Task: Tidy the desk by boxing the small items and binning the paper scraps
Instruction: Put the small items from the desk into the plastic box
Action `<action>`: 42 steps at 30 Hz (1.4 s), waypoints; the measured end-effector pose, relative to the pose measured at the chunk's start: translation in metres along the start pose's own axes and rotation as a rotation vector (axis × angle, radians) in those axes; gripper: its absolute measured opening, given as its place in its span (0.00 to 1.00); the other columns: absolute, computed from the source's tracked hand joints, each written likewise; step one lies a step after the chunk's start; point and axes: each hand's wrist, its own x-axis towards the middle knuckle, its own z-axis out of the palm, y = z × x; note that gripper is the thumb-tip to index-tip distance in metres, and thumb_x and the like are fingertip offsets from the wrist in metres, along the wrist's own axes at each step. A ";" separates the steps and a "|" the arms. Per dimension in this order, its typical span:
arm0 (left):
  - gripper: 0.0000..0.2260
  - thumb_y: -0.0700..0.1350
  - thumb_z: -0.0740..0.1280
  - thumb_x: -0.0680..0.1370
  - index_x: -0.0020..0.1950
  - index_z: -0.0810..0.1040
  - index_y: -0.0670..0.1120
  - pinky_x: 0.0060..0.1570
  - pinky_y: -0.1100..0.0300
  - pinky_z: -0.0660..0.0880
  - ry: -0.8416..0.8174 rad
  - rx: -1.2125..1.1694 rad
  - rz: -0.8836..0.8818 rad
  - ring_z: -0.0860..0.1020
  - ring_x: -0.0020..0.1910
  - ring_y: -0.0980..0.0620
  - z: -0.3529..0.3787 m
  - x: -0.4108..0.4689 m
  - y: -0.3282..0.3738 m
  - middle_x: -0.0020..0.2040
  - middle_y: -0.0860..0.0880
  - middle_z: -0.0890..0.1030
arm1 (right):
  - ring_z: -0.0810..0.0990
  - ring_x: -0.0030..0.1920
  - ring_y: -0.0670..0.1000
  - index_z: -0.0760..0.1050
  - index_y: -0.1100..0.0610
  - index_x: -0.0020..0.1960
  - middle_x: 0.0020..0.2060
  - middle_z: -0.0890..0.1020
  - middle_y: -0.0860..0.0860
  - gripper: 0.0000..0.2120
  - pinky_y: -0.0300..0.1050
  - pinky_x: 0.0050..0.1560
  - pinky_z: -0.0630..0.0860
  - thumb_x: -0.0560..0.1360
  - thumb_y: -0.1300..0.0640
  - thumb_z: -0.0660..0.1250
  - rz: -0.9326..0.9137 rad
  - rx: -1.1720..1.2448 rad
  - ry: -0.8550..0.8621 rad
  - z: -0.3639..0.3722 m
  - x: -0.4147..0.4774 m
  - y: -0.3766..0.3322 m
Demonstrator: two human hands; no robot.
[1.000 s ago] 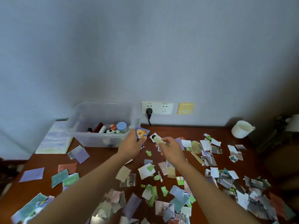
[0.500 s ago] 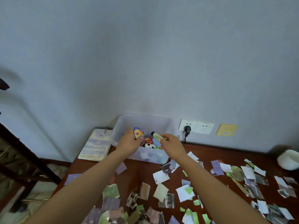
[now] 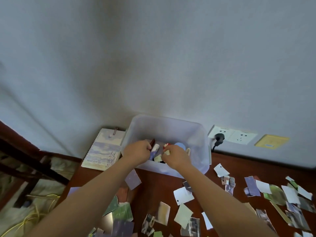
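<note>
A clear plastic box [image 3: 201, 134] stands on the brown desk [image 3: 153, 189] against the wall. Both my hands reach down inside it. My left hand [image 3: 137, 151] is curled on a small blue card [image 3: 151, 155] at its fingertips. My right hand [image 3: 175, 157] pinches a pale yellow-green marker [image 3: 158, 158] with a black cap, lying low in the box. Between and behind the hands sit a dark red pen [image 3: 152, 142], a white tube [image 3: 156, 147] and a blue round lid [image 3: 179, 145]. Several torn paper scraps [image 3: 183, 195] cover the desk in front.
A spiral notebook [image 3: 104, 151] lies left of the box. A wall socket [image 3: 239, 137] with a black plug [image 3: 219, 138] and a yellow plate [image 3: 271, 141] are to the right. A round gold-rimmed glass [image 3: 277, 194] lies among scraps. The desk's left edge drops to dark wooden furniture [image 3: 25, 165].
Both hands carried the blue card and the marker from the desk's middle leftward to the box, then lowered them inside it. The view swung left and up.
</note>
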 end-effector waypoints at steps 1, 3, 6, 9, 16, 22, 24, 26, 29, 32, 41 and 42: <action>0.10 0.43 0.61 0.78 0.52 0.81 0.49 0.53 0.54 0.74 -0.007 0.019 -0.014 0.79 0.53 0.47 0.002 0.004 0.001 0.52 0.50 0.82 | 0.80 0.47 0.57 0.79 0.57 0.45 0.43 0.82 0.54 0.08 0.48 0.46 0.77 0.73 0.58 0.62 0.008 0.003 -0.031 0.004 0.005 0.002; 0.10 0.43 0.60 0.79 0.52 0.81 0.50 0.54 0.54 0.73 0.001 0.013 -0.036 0.78 0.54 0.48 0.006 0.010 0.001 0.52 0.51 0.81 | 0.80 0.50 0.59 0.79 0.58 0.52 0.49 0.82 0.57 0.12 0.50 0.51 0.77 0.76 0.55 0.59 0.029 -0.014 -0.106 0.007 0.011 0.002; 0.13 0.44 0.59 0.79 0.57 0.80 0.55 0.56 0.55 0.73 0.037 -0.006 -0.027 0.77 0.58 0.50 0.008 0.012 0.001 0.59 0.54 0.80 | 0.79 0.51 0.58 0.78 0.59 0.55 0.52 0.81 0.58 0.15 0.48 0.50 0.74 0.79 0.55 0.56 0.041 -0.040 -0.107 0.005 0.014 0.003; 0.13 0.45 0.58 0.81 0.59 0.79 0.54 0.55 0.55 0.74 0.112 -0.095 0.012 0.77 0.57 0.51 0.010 0.008 0.000 0.60 0.55 0.80 | 0.79 0.50 0.59 0.77 0.59 0.49 0.49 0.82 0.58 0.13 0.48 0.49 0.75 0.79 0.56 0.55 0.007 -0.048 -0.028 0.002 0.006 0.003; 0.09 0.43 0.61 0.80 0.55 0.78 0.52 0.51 0.61 0.70 0.276 -0.480 0.047 0.77 0.52 0.56 0.016 -0.031 0.023 0.54 0.55 0.81 | 0.80 0.51 0.51 0.81 0.49 0.52 0.51 0.83 0.47 0.12 0.45 0.50 0.75 0.77 0.56 0.60 -0.063 0.105 0.215 -0.021 -0.045 0.016; 0.09 0.42 0.62 0.80 0.56 0.79 0.52 0.59 0.54 0.75 0.271 -0.536 0.133 0.78 0.55 0.51 0.027 -0.074 0.055 0.54 0.51 0.82 | 0.79 0.51 0.48 0.79 0.49 0.54 0.54 0.82 0.46 0.10 0.44 0.50 0.76 0.76 0.56 0.62 -0.032 0.174 0.371 -0.044 -0.105 0.049; 0.08 0.42 0.62 0.80 0.53 0.78 0.53 0.59 0.54 0.75 0.235 -0.533 0.171 0.79 0.54 0.50 0.033 -0.087 0.065 0.54 0.51 0.82 | 0.79 0.50 0.49 0.80 0.51 0.55 0.53 0.82 0.48 0.11 0.44 0.50 0.77 0.76 0.57 0.62 -0.013 0.173 0.371 -0.046 -0.125 0.062; 0.08 0.42 0.62 0.80 0.53 0.77 0.53 0.57 0.56 0.74 0.182 -0.517 0.199 0.78 0.52 0.51 0.041 -0.100 0.075 0.52 0.53 0.81 | 0.80 0.50 0.49 0.80 0.51 0.55 0.52 0.83 0.48 0.11 0.45 0.51 0.77 0.76 0.57 0.62 0.011 0.173 0.370 -0.047 -0.145 0.075; 0.09 0.43 0.61 0.80 0.57 0.77 0.51 0.53 0.56 0.75 0.104 -0.458 0.250 0.78 0.48 0.51 0.057 -0.115 0.091 0.52 0.51 0.80 | 0.80 0.52 0.49 0.80 0.50 0.56 0.53 0.82 0.47 0.12 0.44 0.50 0.76 0.76 0.57 0.61 0.055 0.143 0.367 -0.047 -0.170 0.100; 0.08 0.43 0.60 0.80 0.55 0.74 0.54 0.41 0.64 0.74 0.025 -0.414 0.272 0.77 0.43 0.54 0.075 -0.127 0.110 0.47 0.52 0.78 | 0.80 0.54 0.48 0.79 0.49 0.57 0.56 0.82 0.46 0.13 0.45 0.52 0.77 0.76 0.56 0.61 0.111 0.131 0.383 -0.047 -0.191 0.128; 0.08 0.40 0.63 0.79 0.55 0.75 0.50 0.54 0.55 0.76 -0.113 -0.371 0.401 0.78 0.47 0.51 0.126 -0.155 0.184 0.47 0.49 0.80 | 0.78 0.56 0.49 0.78 0.48 0.60 0.58 0.80 0.47 0.14 0.44 0.52 0.76 0.76 0.53 0.63 0.244 0.085 0.460 -0.059 -0.243 0.219; 0.08 0.40 0.63 0.79 0.56 0.76 0.49 0.54 0.54 0.76 -0.120 -0.376 0.411 0.79 0.48 0.50 0.132 -0.156 0.194 0.48 0.49 0.80 | 0.78 0.56 0.49 0.77 0.48 0.61 0.58 0.80 0.47 0.14 0.43 0.52 0.75 0.76 0.53 0.63 0.257 0.076 0.459 -0.061 -0.247 0.229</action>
